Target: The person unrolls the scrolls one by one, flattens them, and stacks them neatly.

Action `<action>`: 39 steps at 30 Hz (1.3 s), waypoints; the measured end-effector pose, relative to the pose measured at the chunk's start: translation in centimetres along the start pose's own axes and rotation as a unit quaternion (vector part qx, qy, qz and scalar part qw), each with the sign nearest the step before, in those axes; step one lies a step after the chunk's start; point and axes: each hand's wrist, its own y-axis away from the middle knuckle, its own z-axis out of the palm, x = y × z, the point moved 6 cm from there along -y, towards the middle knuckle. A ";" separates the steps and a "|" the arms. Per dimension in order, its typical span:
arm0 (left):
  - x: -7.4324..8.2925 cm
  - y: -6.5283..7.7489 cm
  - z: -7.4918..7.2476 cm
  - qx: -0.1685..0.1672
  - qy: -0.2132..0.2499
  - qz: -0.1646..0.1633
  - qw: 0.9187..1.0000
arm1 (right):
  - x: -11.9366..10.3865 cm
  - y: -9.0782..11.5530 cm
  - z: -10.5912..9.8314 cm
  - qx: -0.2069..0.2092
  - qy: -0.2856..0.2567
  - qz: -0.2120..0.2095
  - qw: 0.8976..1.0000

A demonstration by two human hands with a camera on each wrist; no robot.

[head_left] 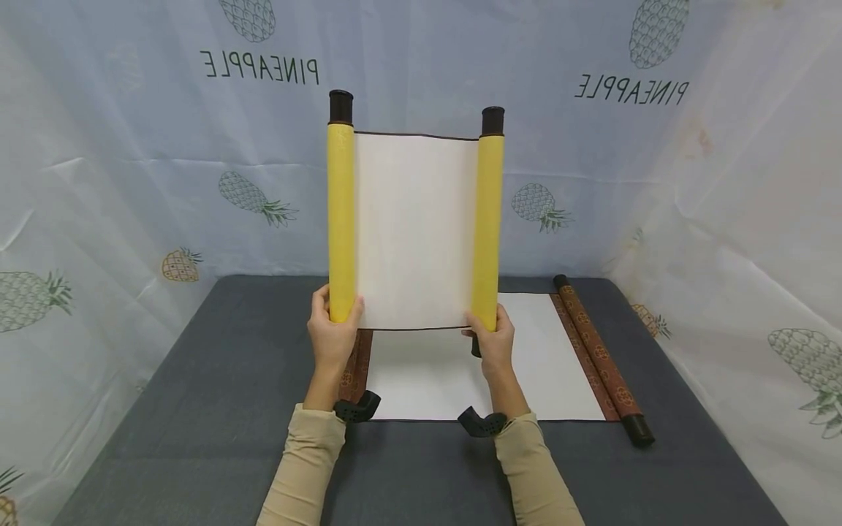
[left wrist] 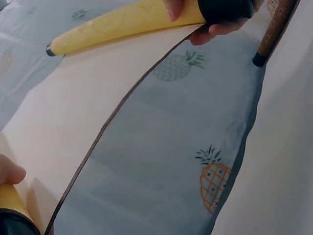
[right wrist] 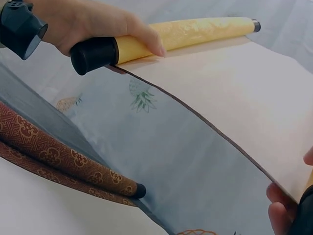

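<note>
Both hands hold up a yellow hanging scroll (head_left: 340, 219), partly unrolled, above the table. Between its two upright rolls spans a blank white sheet (head_left: 416, 230) with thin dark edges. My left hand (head_left: 333, 336) grips the lower end of the left roll, its thumb (left wrist: 11, 172) over the yellow side. The right roll (head_left: 488, 226) is gripped near its bottom by my right hand (head_left: 496, 343). Black knobs (head_left: 340, 107) cap the rolls. Below, a brown patterned scroll (head_left: 601, 347) lies spread on the table, its white sheet (head_left: 559, 358) partly hidden behind the raised one.
The dark grey table (head_left: 197, 424) runs under everything. A white curtain (head_left: 421, 58) printed with pineapples hangs behind and on both sides. Black wrist devices (head_left: 358, 407) sit on both wrists. The brown roll lies slanted near the table's right edge.
</note>
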 end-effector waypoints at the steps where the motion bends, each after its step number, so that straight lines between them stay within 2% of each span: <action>1: -0.1 -0.1 0.0 -0.001 0.001 0.000 1.000 | 0.0 0.0 0.0 -0.002 0.003 0.002 1.000; 6: -0.4 -0.3 -0.3 0.003 0.007 0.005 1.000 | -0.1 -0.1 -0.2 -0.013 0.030 0.002 0.999; 11: -0.8 -0.5 -0.7 0.007 0.000 0.006 1.000 | -0.5 -0.4 -0.6 -0.034 0.061 -0.016 0.997; 15: -0.7 -0.5 -0.9 0.013 0.001 0.010 1.000 | -0.6 -0.5 -0.7 -0.043 0.066 -0.023 0.997; 22: -0.3 -0.3 -0.6 0.012 -0.010 0.035 0.999 | -0.9 -0.2 -0.7 -0.016 0.049 -0.062 0.997; 24: -0.2 -0.3 -0.6 0.011 -0.016 0.036 0.999 | -0.8 -0.2 -0.7 -0.005 0.033 -0.059 0.998; 30: -0.4 -0.3 -0.9 0.016 -0.013 0.007 1.000 | -0.1 -0.3 -0.9 0.016 0.012 -0.019 1.000; 34: -0.6 -0.4 -0.9 0.009 0.001 -0.014 1.000 | 0.1 -0.4 -0.8 0.014 0.026 -0.013 0.999; 39: -0.6 -0.5 -0.9 0.011 0.020 -0.015 1.000 | 0.1 -0.5 -1.0 0.022 0.043 -0.020 0.999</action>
